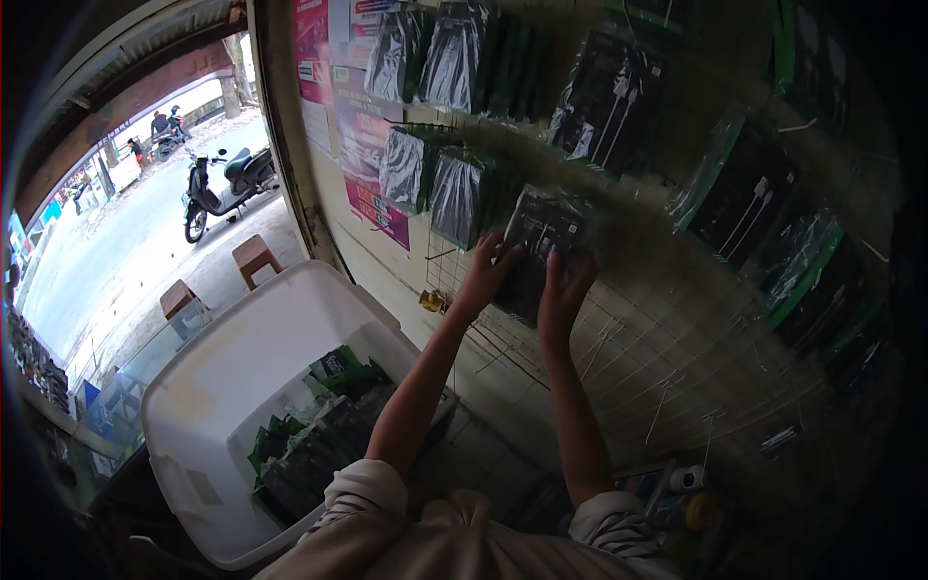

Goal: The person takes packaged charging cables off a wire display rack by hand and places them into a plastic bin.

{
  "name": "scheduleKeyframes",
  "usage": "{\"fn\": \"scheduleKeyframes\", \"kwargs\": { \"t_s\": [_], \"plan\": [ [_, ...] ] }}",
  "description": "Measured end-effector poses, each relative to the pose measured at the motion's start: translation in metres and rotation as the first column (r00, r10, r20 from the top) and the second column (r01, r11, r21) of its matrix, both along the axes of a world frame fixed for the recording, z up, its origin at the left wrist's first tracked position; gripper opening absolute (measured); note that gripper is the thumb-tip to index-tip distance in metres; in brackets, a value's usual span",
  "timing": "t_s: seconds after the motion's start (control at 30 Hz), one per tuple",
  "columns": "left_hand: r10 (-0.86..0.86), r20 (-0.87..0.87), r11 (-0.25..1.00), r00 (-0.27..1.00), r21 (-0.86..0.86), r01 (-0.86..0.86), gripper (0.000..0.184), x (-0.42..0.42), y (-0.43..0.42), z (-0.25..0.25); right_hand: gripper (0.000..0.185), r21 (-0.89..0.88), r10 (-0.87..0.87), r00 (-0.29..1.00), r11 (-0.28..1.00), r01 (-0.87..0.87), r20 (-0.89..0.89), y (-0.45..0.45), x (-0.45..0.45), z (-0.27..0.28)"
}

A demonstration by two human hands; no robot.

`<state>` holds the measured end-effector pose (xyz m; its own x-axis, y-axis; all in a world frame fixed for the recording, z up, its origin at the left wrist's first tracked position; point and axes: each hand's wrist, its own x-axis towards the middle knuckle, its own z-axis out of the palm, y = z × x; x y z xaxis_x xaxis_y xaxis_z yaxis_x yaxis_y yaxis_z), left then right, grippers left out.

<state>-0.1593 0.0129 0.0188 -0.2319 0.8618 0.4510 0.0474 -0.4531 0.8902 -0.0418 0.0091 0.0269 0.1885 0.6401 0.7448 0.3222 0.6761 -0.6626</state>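
Both my hands are raised to a dark cable pack (543,215) in clear plastic, in front of the wire grid rack (628,338) on the wall. My left hand (486,277) grips the pack's left side, its thumb across the front. On the right side, my right hand (565,295) grips it with the thumb also on the front. Just to the left hang more plastic-wrapped packs (456,193) on hooks. Above and to the right hangs a larger black pack (611,101) showing a white cable.
A large white plastic bin (203,406) at lower left holds several green-and-black packs (333,416). Bare hooks (667,391) stick out from the lower grid. More packs (739,198) hang at right. Two wooden stools (256,259) and a parked scooter (222,191) are outside the doorway.
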Motion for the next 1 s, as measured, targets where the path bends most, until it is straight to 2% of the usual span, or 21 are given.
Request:
{"fn": "scheduleKeyframes", "kwargs": {
  "t_s": [0.03,0.07,0.13,0.27,0.33,0.4,0.47,0.5,0.53,0.6,0.67,0.7,0.73,0.77,0.8,0.87,0.93,0.97,1.0],
  "plan": [
    [-0.003,0.026,1.0,1.0,-0.029,0.004,0.04,-0.001,-0.006,0.003,0.039,-0.004,0.084,0.994,0.996,-0.085,-0.069,-0.005,-0.003,0.004],
    [-0.005,0.052,0.998,0.999,-0.06,0.008,0.041,-0.002,-0.012,0.006,0.039,-0.006,0.087,0.994,0.996,-0.088,-0.068,-0.008,-0.005,0.007],
    [-0.028,0.075,0.998,0.997,-0.046,0.031,0.04,-0.006,-0.017,0.005,0.039,-0.081,0.218,0.958,0.968,-0.236,-0.187,-0.016,-0.01,0.012],
    [-0.081,0.148,0.996,0.986,-0.028,0.086,0.039,-0.015,-0.034,0.01,0.04,-0.105,0.195,0.973,0.972,-0.208,-0.125,-0.037,-0.017,0.023],
    [-0.08,0.143,0.997,0.986,-0.008,0.082,0.038,-0.017,-0.048,0.016,0.038,-0.074,0.244,0.96,0.964,-0.256,-0.139,-0.046,-0.021,0.025],
    [-0.036,0.131,0.996,0.991,0.081,0.025,0.038,-0.019,-0.061,0.021,0.039,-0.036,0.286,0.949,0.955,-0.293,-0.13,-0.053,-0.023,0.025],
    [-0.027,0.156,0.999,0.987,0.047,0.019,0.037,-0.021,-0.082,0.027,0.039,0.004,0.33,0.936,0.943,-0.332,-0.119,-0.058,-0.023,0.021],
    [-0.03,0.182,0.996,0.983,0.089,0.014,0.038,-0.021,-0.091,0.027,0.042,0.096,0.162,0.986,0.982,-0.165,0.039,-0.06,-0.022,0.017],
    [-0.032,0.208,0.991,0.978,0.13,0.005,0.038,-0.023,-0.1,0.025,0.045,0.213,-0.027,0.984,0.977,-0.012,0.177,-0.063,-0.021,0.015],
    [-0.031,0.246,0.987,0.969,0.159,-0.008,0.039,-0.028,-0.12,0.02,0.05,0.219,0.006,0.985,0.975,-0.045,0.173,-0.07,-0.022,0.016],
    [0.021,0.221,0.98,0.975,0.187,-0.063,0.039,-0.034,-0.141,0.013,0.051,0.436,-0.014,0.972,0.895,-0.093,0.235,-0.079,-0.024,0.022],
    [-0.01,0.273,0.987,0.962,0.156,-0.034,0.037,-0.039,-0.15,0.008,0.046,0.431,0.125,0.959,0.873,-0.229,0.256,-0.082,-0.029,0.027],
    [0.033,0.29,0.989,0.956,0.128,-0.072,0.037,-0.044,-0.157,0.002,0.046,0.403,0.167,0.948,0.875,-0.269,0.269,-0.084,-0.037,0.018],
    [0.098,0.264,0.969,0.959,0.195,-0.153,0.037,-0.049,-0.16,-0.003,0.043,0.247,0.378,0.911,0.879,-0.408,0.163,-0.087,-0.045,0.006],
    [0.168,0.239,0.939,0.956,0.257,-0.229,0.037,-0.054,-0.165,-0.011,0.041,0.094,0.549,0.835,0.831,-0.549,0.022,-0.091,-0.053,-0.006],
    [0.237,0.305,0.932,0.923,0.196,-0.304,0.035,-0.066,-0.18,-0.019,0.04,0.062,0.632,0.775,0.773,-0.632,0.023,-0.103,-0.072,-0.019],
    [0.494,0.117,0.794,0.862,0.343,-0.501,0.033,-0.082,-0.192,-0.03,0.044,-0.118,0.789,0.594,0.582,-0.805,-0.159,-0.125,-0.09,-0.021],
    [0.435,0.167,0.812,0.885,0.352,-0.465,0.031,-0.088,-0.199,-0.034,0.046,-0.133,0.804,0.586,0.573,-0.809,-0.101,-0.128,-0.098,-0.029],
    [0.46,0.169,0.804,0.872,0.337,-0.489,0.031,-0.091,-0.208,-0.041,0.046,-0.148,0.817,0.566,0.55,-0.822,-0.107,-0.133,-0.107,-0.033]
  ]
}}
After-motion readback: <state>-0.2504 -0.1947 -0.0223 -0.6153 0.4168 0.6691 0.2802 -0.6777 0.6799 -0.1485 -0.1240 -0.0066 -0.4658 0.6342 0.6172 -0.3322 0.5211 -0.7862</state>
